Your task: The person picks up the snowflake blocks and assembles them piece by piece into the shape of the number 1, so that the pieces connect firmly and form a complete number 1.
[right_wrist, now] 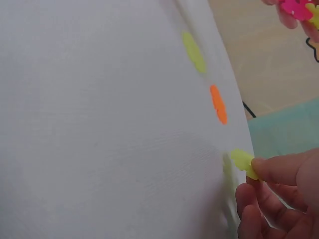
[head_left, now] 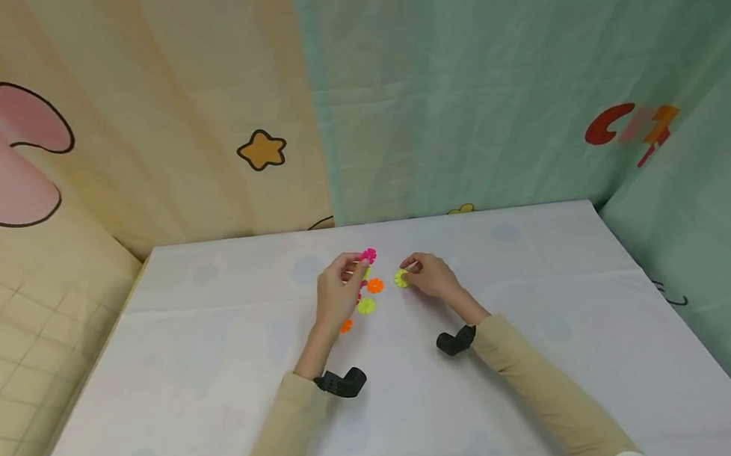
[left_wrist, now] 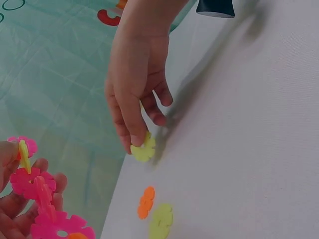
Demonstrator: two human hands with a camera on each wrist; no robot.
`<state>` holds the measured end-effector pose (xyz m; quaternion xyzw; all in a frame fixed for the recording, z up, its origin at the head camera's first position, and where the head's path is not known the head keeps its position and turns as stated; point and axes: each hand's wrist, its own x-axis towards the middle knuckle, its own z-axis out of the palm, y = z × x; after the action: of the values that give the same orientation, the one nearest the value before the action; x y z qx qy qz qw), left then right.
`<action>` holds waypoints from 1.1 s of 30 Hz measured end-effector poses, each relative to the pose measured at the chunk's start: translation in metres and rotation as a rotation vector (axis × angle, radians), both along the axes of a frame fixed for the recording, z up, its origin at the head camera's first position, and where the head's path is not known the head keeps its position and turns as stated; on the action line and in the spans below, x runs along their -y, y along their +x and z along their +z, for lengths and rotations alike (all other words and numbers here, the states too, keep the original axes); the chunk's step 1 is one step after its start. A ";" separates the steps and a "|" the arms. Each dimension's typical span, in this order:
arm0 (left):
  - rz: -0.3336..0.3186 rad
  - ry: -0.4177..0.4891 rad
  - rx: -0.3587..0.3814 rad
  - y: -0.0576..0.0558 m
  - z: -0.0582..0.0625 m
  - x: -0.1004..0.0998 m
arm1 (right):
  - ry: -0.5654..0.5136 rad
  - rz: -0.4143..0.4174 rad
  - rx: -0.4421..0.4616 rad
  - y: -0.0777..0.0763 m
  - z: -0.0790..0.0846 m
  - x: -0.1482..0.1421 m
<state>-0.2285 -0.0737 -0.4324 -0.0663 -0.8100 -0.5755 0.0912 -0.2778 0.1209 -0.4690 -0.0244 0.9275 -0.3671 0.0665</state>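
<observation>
My left hand holds a chain of slotted flower-shaped plastic discs, mostly pink with a yellow one near the top. An orange piece shows at the chain's lower end in the left wrist view. To the right, my right hand pinches a single yellow flower disc between thumb and fingers, just above the table. Between the hands, a loose orange disc and a loose yellow disc lie on the cloth. Part of the chain is hidden behind the left hand.
A white cloth with faint pale spots covers the table. Curtains hang beyond its far edge and along both sides. Each wrist wears a black camera mount, such as the left one.
</observation>
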 end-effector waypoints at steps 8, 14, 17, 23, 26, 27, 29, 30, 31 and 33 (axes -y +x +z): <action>0.012 -0.036 0.001 0.003 0.001 0.001 | -0.120 0.066 -0.042 0.008 0.020 -0.002; 0.035 -0.055 0.004 0.003 0.001 -0.002 | -0.142 0.073 -0.050 0.015 0.033 0.000; 0.043 -0.053 -0.014 0.004 0.000 -0.004 | -0.156 0.082 -0.086 0.021 0.038 0.000; 0.076 -0.051 -0.112 0.004 -0.004 -0.009 | -0.209 0.086 -0.201 0.031 0.051 0.001; 0.089 -0.047 -0.164 0.003 -0.003 -0.011 | -0.227 0.069 -0.247 0.034 0.060 0.002; 0.090 -0.048 -0.175 0.003 -0.002 -0.012 | -0.235 0.059 -0.260 0.035 0.062 0.002; 0.093 -0.044 -0.188 0.003 0.000 -0.013 | -0.251 0.040 -0.284 0.036 0.067 0.002; 0.095 -0.043 -0.191 0.003 0.001 -0.014 | -0.262 0.031 -0.295 0.036 0.068 0.003; 0.099 -0.044 -0.194 0.004 0.001 -0.014 | -0.274 0.027 -0.306 0.036 0.070 0.003; 0.108 -0.043 -0.191 0.005 0.002 -0.015 | -0.299 0.019 -0.328 0.036 0.072 0.004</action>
<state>-0.2240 -0.0590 -0.4300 -0.0791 -0.8122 -0.5432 0.1975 -0.2416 0.1170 -0.3968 -0.1021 0.8608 -0.4910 -0.0861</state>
